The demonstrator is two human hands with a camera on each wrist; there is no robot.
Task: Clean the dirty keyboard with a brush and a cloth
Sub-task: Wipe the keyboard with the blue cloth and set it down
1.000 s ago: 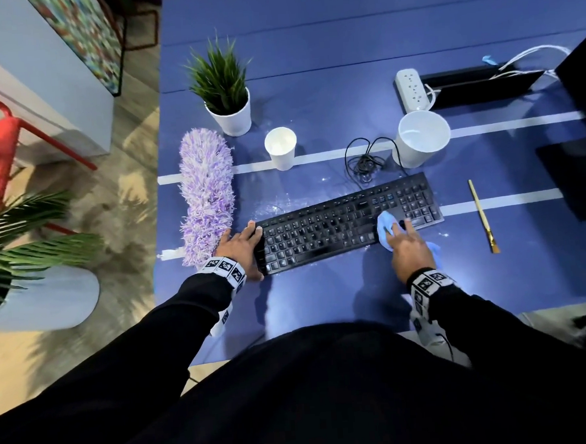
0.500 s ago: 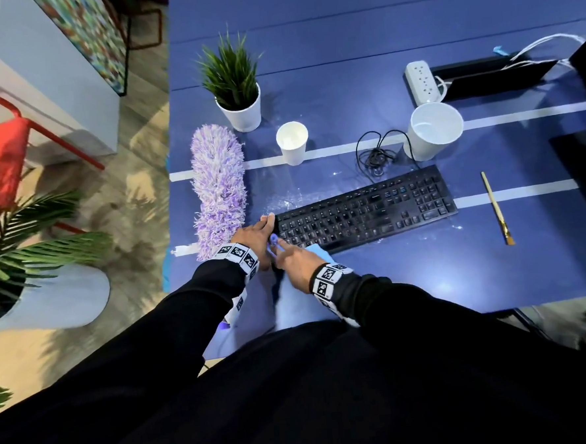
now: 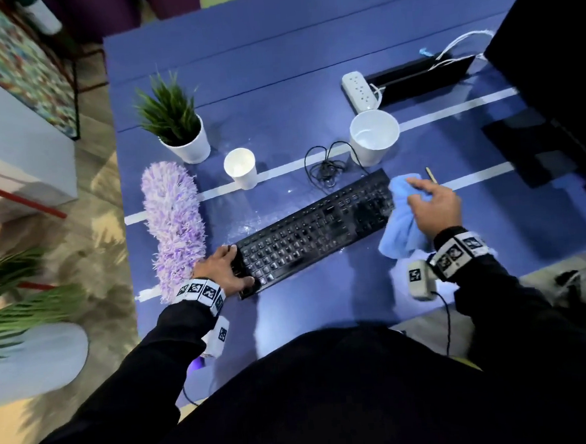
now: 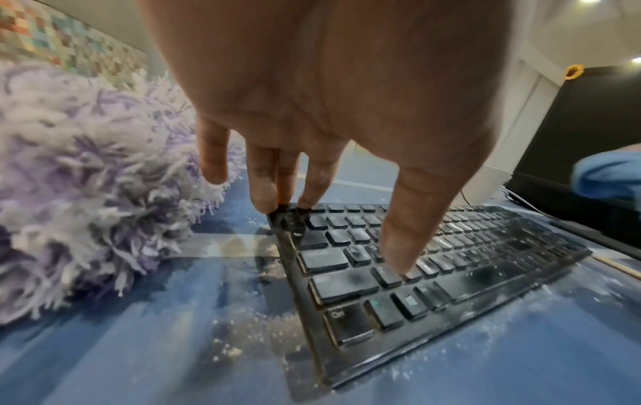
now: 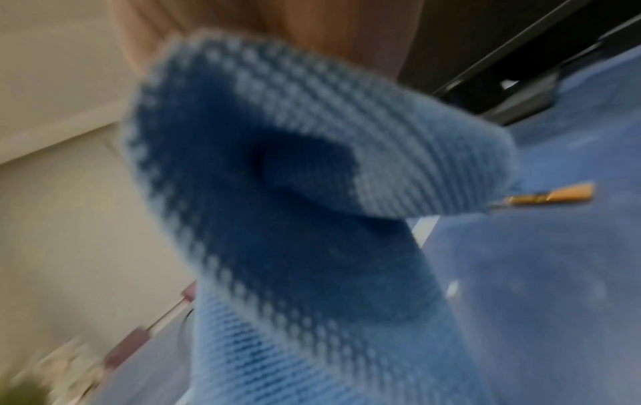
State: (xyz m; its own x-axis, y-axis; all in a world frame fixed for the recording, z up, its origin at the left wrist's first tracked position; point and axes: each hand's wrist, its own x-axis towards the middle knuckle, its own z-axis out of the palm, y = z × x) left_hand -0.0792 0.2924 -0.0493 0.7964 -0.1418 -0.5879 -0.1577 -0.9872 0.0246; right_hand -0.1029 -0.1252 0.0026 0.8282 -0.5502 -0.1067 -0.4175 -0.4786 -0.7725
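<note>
At centre frame, the black keyboard (image 3: 314,227) lies on the blue table (image 3: 277,95). Left hand (image 3: 221,271) rests on its left end, fingers straight. Right hand (image 3: 434,206) grips the blue cloth (image 3: 401,222) just beside the right end; brush (image 5: 551,196) beyond.

Office-type workspace. Landmark: blue desk (image 3: 275,68) with white tape lines. On it a black keyboard (image 3: 316,227), white power strip (image 3: 359,92) at the far side beside a black cable slot, dark monitor (image 3: 548,51) at the right edge. Left of the desk: wood-look floor, red-framed chair (image 3: 16,201), colourful wall panel (image 3: 18,67), potted palm (image 3: 22,307).
</note>
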